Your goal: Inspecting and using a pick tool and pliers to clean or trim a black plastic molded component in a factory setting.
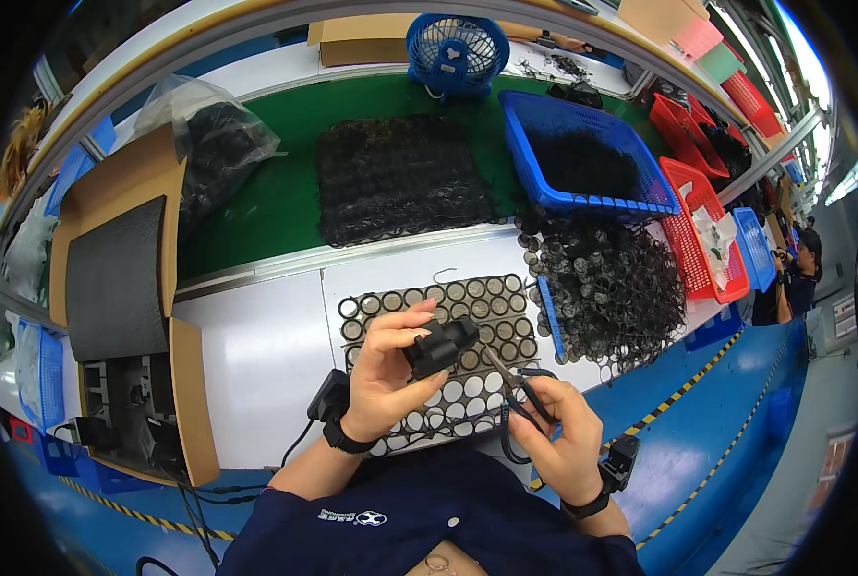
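Note:
Over the white worktop, my left hand (383, 370) grips a chunky black molded piece (438, 348) between thumb and fingers. In my right hand (565, 434) is a pair of dark-handled scissors (513, 382). Their metal tips point up and left, close to the black piece; whether they touch it I cannot tell. Beneath both hands lies a flat rack of black rings (477, 296) in rows, some with pale round centers. My hands and the scissors cover part of it.
To the right is a heap of black ring parts (611, 288) beside a blue strip (551, 320). Farther back are a black ring mat (390, 182), a blue basket (520, 144), a fan (458, 53) and red baskets (678, 240). An open cardboard box (193, 403) stands left.

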A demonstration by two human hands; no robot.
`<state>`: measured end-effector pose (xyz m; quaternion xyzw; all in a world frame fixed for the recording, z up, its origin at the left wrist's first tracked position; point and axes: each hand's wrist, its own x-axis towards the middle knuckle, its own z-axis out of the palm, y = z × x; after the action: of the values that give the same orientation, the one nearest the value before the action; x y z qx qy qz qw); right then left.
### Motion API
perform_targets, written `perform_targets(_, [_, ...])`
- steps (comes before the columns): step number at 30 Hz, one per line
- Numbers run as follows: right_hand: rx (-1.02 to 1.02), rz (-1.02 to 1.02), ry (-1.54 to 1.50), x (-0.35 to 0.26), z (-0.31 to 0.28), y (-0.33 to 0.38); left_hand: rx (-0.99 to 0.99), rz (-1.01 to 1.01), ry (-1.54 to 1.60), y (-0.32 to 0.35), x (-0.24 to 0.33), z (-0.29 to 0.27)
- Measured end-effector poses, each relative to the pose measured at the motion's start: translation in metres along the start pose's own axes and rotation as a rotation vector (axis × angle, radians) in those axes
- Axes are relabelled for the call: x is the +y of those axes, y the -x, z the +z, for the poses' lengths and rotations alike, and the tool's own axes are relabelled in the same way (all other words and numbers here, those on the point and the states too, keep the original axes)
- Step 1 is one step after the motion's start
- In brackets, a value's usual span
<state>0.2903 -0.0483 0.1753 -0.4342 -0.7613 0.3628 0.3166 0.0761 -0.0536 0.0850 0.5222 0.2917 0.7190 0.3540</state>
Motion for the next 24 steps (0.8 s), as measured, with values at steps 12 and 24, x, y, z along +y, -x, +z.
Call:
perform_targets(12, [-0.005, -0.221, -0.022, 0.009, -0.006, 0.024, 0.067, 0.017, -0.147, 0.022, 0.015, 0.036])
perform_targets(24, [0.054, -0.317, 0.066, 0.004, -0.003, 0.021, 0.081, 0.11, -0.256, 0.02, 0.019, 0.038])
